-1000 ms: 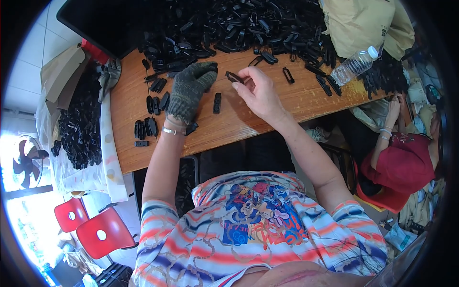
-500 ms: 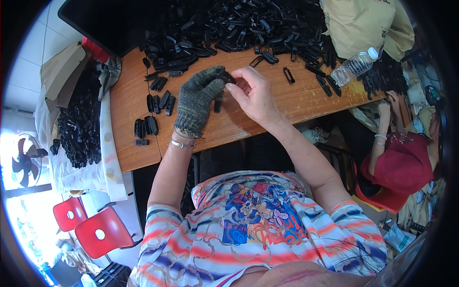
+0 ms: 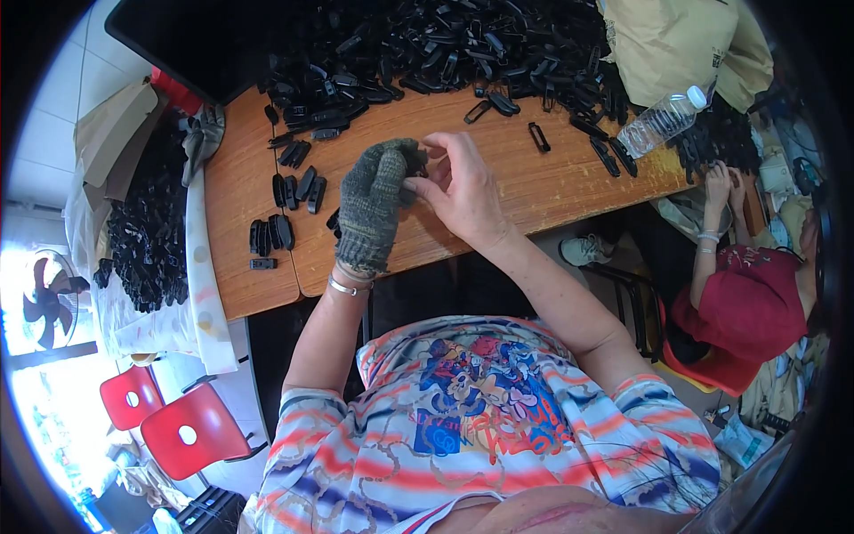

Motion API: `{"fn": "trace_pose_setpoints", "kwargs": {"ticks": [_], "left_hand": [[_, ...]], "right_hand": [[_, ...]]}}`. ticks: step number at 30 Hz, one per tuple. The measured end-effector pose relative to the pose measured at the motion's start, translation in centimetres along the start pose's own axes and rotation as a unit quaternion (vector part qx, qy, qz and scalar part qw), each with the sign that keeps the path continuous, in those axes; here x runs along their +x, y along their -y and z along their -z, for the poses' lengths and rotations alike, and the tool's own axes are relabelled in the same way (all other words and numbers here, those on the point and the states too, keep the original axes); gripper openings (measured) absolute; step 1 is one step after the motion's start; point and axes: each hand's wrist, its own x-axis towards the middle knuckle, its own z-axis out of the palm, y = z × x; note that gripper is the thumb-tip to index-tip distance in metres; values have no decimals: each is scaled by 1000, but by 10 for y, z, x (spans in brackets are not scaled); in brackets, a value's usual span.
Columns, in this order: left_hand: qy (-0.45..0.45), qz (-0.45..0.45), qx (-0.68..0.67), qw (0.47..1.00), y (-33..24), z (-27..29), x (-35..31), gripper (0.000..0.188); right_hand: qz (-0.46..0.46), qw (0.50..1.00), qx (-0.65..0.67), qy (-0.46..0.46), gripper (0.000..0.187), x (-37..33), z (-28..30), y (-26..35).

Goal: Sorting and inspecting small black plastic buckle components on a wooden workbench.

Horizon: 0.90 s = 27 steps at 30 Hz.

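My left hand [image 3: 372, 200], in a dark grey-green knitted glove, is raised over the near middle of the wooden table [image 3: 498, 196]. Its fingers are curled closed. My bare right hand [image 3: 464, 191] meets it from the right, thumb and forefinger bent in against the glove. Whatever is pinched between the two hands is hidden by the fingers. A black piece [image 3: 334, 222] lies partly covered by the glove on its left side. Farther left, small black plastic clips [image 3: 310, 190] lie in little groups. A slim black clip frame [image 3: 538, 137] lies alone right of my hands.
A large heap of black clips [image 3: 436, 44] covers the table's far side. A clear plastic bottle [image 3: 663, 123] lies tilted by a tan bag [image 3: 672, 49] at right. Another heap [image 3: 147, 231] fills a lined box at left. A co-worker in red [image 3: 747, 294] sits at right.
Both hands have drawn slightly nearer to me, and the gloved hand has turned more upright. A dark piece that showed between the fingertips is now hidden. The co-worker's hands have shifted a little.
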Motion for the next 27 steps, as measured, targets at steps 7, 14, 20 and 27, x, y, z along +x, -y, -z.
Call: {"fn": "trace_pose_setpoints", "kwargs": {"ticks": [7, 14, 20, 27], "left_hand": [[23, -34, -24, 999, 18, 8, -1, 13], [122, -297, 518, 793, 12, 47, 8, 23], [48, -44, 513, 856, -14, 78, 37, 29], [-27, -9, 697, 716, 0, 85, 79, 26]], "right_hand": [[-99, 983, 121, 95, 35, -14, -27, -7], [-131, 946, 114, 274, 29, 3, -4, -20], [25, 951, -285, 118, 26, 58, 57, -75], [77, 898, -391, 185, 24, 81, 66, -108]]}}
